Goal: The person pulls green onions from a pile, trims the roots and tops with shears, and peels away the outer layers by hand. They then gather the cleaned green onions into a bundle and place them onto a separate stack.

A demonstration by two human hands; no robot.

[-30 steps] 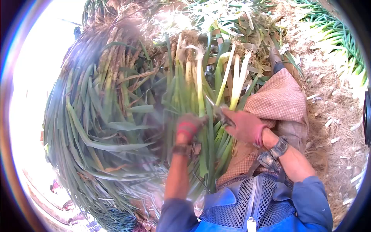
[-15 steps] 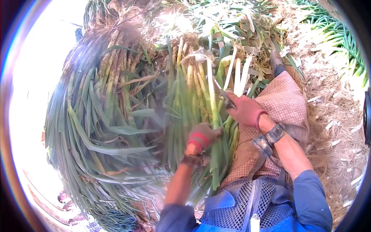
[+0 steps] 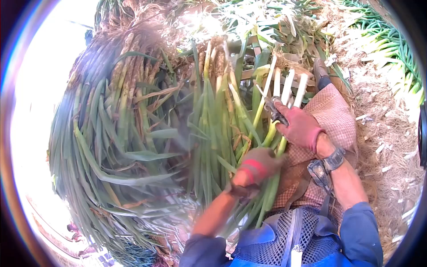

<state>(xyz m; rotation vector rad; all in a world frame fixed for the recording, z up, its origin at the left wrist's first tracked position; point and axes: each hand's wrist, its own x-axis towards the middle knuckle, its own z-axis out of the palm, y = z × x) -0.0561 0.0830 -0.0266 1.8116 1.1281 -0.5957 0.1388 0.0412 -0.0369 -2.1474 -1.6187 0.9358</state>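
My right hand, in a reddish glove, is closed round a small metal cutting tool whose tip points up and left. My left hand, gloved with a red band, is blurred and wrapped round green onion stalks. White peeled stalk ends stand just above and beyond my right hand, near the checked cloth. Left of my hands lies a big pile of long green onions with brown, soiled lower stems.
Checked cloth covers my lap, with a foot beyond it. Roots and trimmings litter the ground on the right. Cleaned onions lie in a row at the upper right. Leaf scraps lie at the top.
Both hands have moved right, the left one slightly down too. The white-ended stalk in my left hand has swung right toward the other white ends. The tool remains in my right hand.
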